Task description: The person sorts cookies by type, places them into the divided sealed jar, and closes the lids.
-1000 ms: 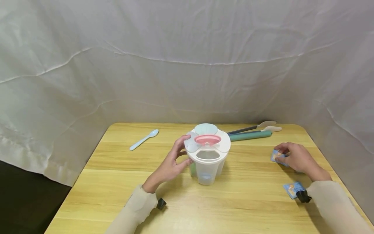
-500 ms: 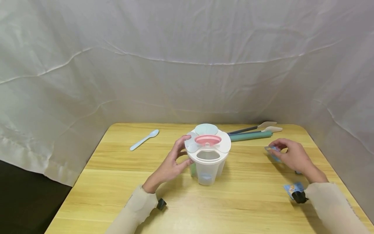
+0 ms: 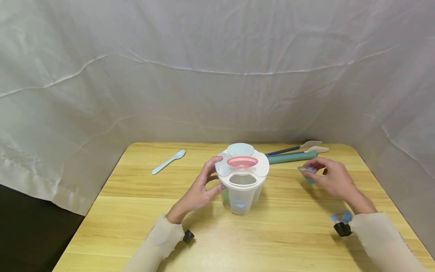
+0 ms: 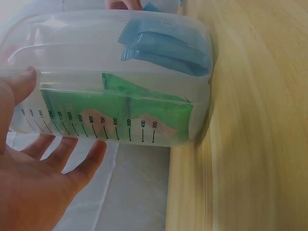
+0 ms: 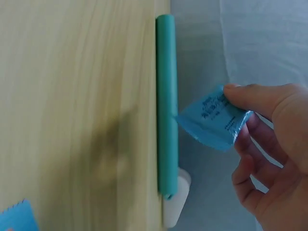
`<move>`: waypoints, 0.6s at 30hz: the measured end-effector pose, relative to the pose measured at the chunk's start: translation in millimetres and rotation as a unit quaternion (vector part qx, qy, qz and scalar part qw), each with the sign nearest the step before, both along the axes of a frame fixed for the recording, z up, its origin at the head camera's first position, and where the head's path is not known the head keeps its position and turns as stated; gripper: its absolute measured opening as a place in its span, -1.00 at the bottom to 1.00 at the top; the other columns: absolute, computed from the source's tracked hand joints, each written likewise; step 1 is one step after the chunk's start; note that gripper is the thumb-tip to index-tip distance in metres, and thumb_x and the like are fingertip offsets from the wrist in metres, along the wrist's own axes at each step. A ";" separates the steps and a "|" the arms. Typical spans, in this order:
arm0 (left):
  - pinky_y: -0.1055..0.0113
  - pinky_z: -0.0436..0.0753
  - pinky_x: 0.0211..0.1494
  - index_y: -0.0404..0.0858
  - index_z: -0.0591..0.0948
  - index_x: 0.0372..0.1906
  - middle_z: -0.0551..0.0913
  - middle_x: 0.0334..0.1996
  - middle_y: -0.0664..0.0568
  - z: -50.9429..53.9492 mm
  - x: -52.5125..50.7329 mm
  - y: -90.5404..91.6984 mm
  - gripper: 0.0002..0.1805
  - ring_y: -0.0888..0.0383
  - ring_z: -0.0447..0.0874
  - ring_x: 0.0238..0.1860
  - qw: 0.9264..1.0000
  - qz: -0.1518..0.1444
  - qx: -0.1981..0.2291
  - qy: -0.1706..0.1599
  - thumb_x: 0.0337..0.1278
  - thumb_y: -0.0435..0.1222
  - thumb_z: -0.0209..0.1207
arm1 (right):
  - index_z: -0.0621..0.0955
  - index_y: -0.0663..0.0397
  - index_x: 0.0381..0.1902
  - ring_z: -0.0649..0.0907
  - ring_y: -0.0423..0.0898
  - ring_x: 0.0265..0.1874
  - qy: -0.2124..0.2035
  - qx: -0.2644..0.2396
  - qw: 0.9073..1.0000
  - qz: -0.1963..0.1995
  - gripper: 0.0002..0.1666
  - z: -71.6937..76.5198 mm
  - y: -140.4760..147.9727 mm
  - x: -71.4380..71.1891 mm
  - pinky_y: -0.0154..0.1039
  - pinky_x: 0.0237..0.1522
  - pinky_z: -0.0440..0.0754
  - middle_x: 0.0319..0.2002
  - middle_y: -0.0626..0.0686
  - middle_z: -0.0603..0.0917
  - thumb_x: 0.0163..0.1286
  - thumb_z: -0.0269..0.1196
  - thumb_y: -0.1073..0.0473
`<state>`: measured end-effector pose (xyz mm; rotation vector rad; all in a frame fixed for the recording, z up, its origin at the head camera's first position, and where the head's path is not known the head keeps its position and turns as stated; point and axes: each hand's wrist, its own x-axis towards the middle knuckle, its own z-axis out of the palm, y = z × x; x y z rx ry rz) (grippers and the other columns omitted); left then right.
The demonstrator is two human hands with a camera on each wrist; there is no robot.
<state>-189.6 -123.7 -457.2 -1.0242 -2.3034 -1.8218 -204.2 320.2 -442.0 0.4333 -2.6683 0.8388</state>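
The left sleeve (image 3: 153, 243) and right sleeve (image 3: 384, 236) are cream and loose, ending at the wrists (faint marks along the fabric are too small to read). A small, blocky black left wrist camera (image 3: 188, 236) and matching right wrist camera (image 3: 342, 229) jut out beside the cuffs.

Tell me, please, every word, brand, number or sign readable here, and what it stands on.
"1400", "1300", "1200", "1100", "1000", "900", "800", "700", "600", "500", "400", "300": on the translucent lidded canister; the figure above "1400" is unclear.
Dark print on the blue packet in the right hand: too blurred.
Elsewhere: nothing legible.
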 end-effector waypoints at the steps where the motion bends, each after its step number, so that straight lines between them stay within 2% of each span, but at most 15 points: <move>1: 0.06 0.66 0.51 -0.11 0.13 0.71 0.36 0.62 -0.24 0.5 0.3 0.1 -0.09 -0.28 0.49 0.53 1.000 0.000 0.000 -0.001 0.43 -0.50 0.31 | 0.82 -0.07 -0.09 0.58 -0.42 -0.35 0.004 0.000 1.000 0.001 -0.80 1.7 -2.5 0.6 -0.49 -0.33 0.49 -0.34 -0.11 0.79 0.35 0.59 0.17; 8: 0.02 0.66 0.51 -0.11 0.13 0.70 0.35 0.63 -0.22 1.5 0.0 0.8 -0.09 -0.27 0.48 0.53 1.000 0.001 -0.001 -0.007 0.42 -0.51 0.31 | 0.81 -0.09 -0.09 0.60 -0.44 -0.36 0.035 -0.002 0.999 0.021 -0.74 13.6 -23.0 5.5 -0.52 -0.27 0.54 -0.39 -0.18 0.77 0.29 0.63 0.19; 18: 0.02 0.67 0.50 -0.10 0.12 0.71 0.37 0.61 -0.24 -0.2 -0.9 0.2 -0.08 -0.28 0.49 0.53 1.000 0.000 -0.002 -0.002 0.42 -0.51 0.31 | 0.82 -0.10 -0.05 0.65 -0.48 -0.36 0.086 -0.038 0.994 0.052 -0.60 32.7 -46.9 14.1 -0.58 -0.22 0.56 -0.38 -0.17 0.82 0.18 0.66 0.30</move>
